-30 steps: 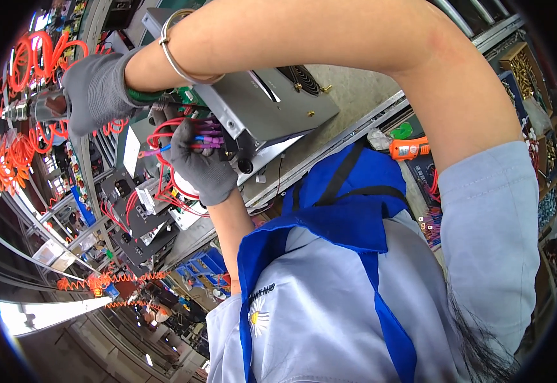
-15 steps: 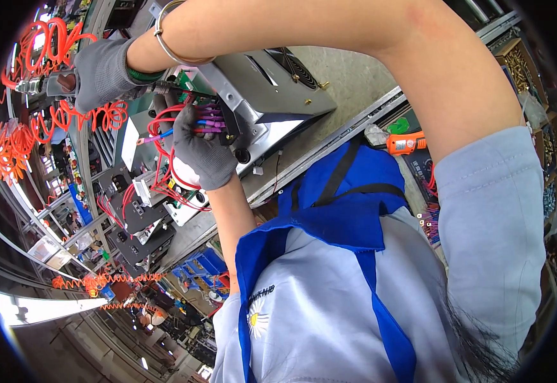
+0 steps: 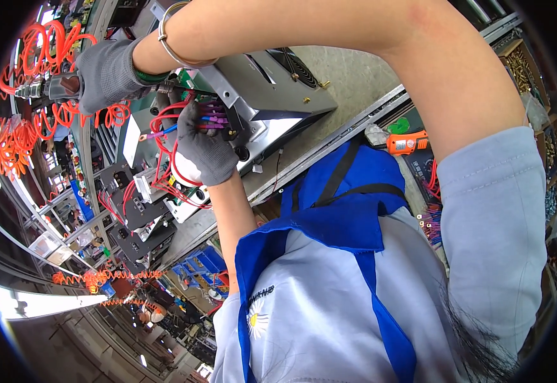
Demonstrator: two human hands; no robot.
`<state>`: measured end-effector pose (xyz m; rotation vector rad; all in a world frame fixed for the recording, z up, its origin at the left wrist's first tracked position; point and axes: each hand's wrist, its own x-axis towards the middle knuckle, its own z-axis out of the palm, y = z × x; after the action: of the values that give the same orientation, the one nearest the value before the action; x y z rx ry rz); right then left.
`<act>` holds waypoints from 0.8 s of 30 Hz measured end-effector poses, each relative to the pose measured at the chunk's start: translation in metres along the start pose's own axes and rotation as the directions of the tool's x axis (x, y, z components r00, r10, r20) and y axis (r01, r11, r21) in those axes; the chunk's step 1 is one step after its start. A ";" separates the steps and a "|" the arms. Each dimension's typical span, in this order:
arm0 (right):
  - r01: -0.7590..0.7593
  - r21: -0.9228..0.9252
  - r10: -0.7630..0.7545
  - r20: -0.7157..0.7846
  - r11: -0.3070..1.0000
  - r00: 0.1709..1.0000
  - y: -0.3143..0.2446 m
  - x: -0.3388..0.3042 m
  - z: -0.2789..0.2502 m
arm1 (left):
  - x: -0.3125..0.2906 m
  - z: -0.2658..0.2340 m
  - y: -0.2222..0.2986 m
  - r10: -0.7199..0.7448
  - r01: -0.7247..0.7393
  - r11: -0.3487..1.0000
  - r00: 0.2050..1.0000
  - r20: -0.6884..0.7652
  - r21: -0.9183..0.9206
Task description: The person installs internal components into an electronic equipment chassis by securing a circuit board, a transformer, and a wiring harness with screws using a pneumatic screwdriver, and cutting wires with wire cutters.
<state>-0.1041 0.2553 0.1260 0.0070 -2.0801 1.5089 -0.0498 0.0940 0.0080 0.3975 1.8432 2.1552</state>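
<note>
My right hand (image 3: pixel 107 75), in a grey glove, is wrapped round an air screwdriver (image 3: pixel 61 87) at the upper left. The tool lies about level, its front end toward the metal casing (image 3: pixel 259 96); its tip cannot be made out. My left hand (image 3: pixel 207 153), also gloved, is closed on red wires (image 3: pixel 166 119) with purple and blue sleeved ends. Those ends lie against a black terminal block (image 3: pixel 235 126) at the casing's side. One loose lug (image 3: pixel 143 137) sticks out to the left of my left hand.
Coiled orange air hoses (image 3: pixel 10 147) hang at the left. Black units with red wires (image 3: pixel 139 207) stand along the bench. An orange handheld device (image 3: pixel 407 143) lies right of the casing, near screw bins (image 3: pixel 516 67) at the far right.
My right hand and the screwdriver have shifted slightly to the right. My left hand stays at the terminal block, still holding the wires.
</note>
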 end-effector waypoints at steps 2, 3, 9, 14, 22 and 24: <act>0.009 -0.001 -0.009 -0.016 1.000 1.000 0.002 -0.002 -0.003 | 0.001 -0.001 -0.003 0.032 -0.032 0.999 0.999 -0.012 0.043; 0.017 0.003 -0.017 -0.018 1.000 1.000 -0.003 -0.002 0.002 | -0.002 -0.001 -0.001 0.027 -0.028 0.993 1.000 0.005 0.113; 0.082 -0.004 -0.082 -0.002 0.997 0.997 -0.013 -0.029 0.000 | -0.011 0.005 -0.003 0.151 -0.191 0.914 0.979 0.136 0.358; 0.159 -0.003 -0.158 0.096 0.987 0.983 -0.012 -0.031 0.004 | -0.016 0.009 -0.009 0.193 -0.214 0.944 0.975 0.108 0.251; 0.147 -0.417 -0.157 0.011 0.897 0.988 -0.074 -0.064 0.006 | -0.036 0.005 -0.022 0.225 -0.284 0.811 0.958 0.176 0.511; 0.158 -0.482 -0.178 0.005 0.862 0.984 -0.063 -0.061 0.001 | -0.033 0.004 -0.026 0.252 -0.316 0.790 0.949 0.191 0.525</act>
<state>-0.0328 0.2121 0.1534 -0.0287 -2.3018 0.8499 -0.0170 0.0887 -0.0185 0.9545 2.4514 1.6634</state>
